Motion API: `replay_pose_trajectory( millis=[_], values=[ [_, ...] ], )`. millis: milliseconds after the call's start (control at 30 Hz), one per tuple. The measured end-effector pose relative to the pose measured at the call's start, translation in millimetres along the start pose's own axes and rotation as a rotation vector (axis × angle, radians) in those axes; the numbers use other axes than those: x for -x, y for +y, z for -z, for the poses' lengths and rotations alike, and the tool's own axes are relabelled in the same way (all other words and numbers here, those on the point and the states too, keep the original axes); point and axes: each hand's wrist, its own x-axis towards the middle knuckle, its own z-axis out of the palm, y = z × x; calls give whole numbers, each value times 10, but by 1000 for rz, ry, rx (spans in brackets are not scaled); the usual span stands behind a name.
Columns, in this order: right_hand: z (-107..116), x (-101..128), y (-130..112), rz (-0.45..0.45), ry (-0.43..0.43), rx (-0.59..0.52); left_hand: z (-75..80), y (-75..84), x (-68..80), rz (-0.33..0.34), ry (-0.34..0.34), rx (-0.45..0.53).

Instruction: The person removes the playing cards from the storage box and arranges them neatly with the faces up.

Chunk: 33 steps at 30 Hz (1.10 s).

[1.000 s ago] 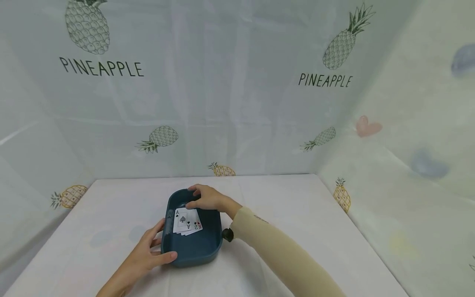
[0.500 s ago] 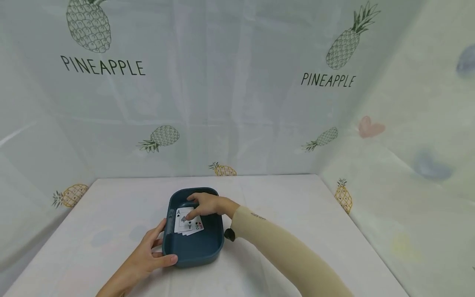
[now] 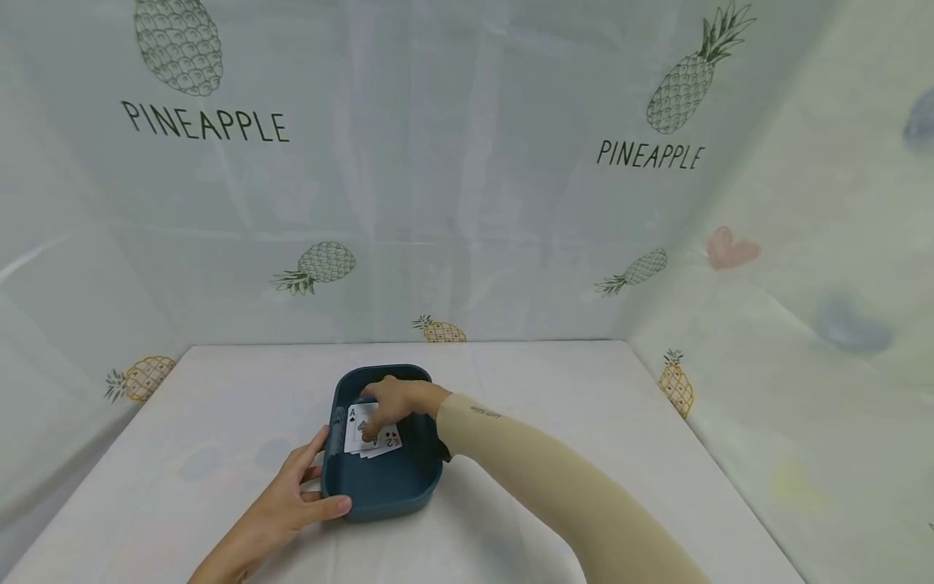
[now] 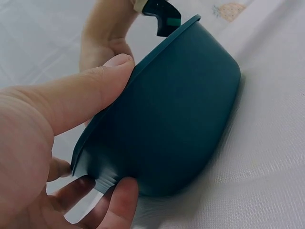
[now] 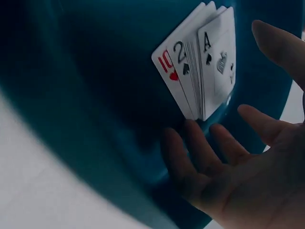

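Observation:
A dark blue plastic tub (image 3: 383,487) stands on the white table. Inside it lies a small fan of playing cards (image 3: 372,438), face up. The right wrist view shows the ace of spades (image 5: 220,62) on top, then a 2 of spades and a 10 of hearts. My right hand (image 3: 388,403) reaches into the tub from the right, its fingers (image 5: 200,143) spread and straight at the cards' edge, thumb apart. My left hand (image 3: 299,503) grips the tub's near left corner, thumb (image 4: 102,76) on the rim and fingers against the outer wall.
The table (image 3: 584,405) is draped in a white cloth, with pineapple-print curtains closing in the back and both sides. A black wrist device (image 4: 164,16) shows by my right sleeve at the tub's rim.
My right hand has come down from the tub's far rim into the tub and onto the cards. The left hand has kept its grip on the corner.

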Motion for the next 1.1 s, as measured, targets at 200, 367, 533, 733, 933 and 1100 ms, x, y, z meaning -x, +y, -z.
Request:
replay_pose_trajectory(
  millis=[200, 367, 533, 733, 933, 1100],
  values=[
    [-48, -39, -84, -57, 17, 96, -7, 13, 14, -8, -3, 1],
    [-73, -73, -131, -95, 18, 104, -7, 25, 4, -5, 5, -24],
    [-136, -101, -139, -156, 48, 117, -11, 38, 3, -5, 5, -26],
    [-215, -112, -144, -156, 84, 127, -9, 25, 7, -2, 11, -27],
    [-241, -104, -155, -152, 119, 156, -7, -1, 1, -6, 12, -10],
    [-221, -96, -159, -160, 134, 151, -6, 4, 12, -15, 3, 0]
  ],
)
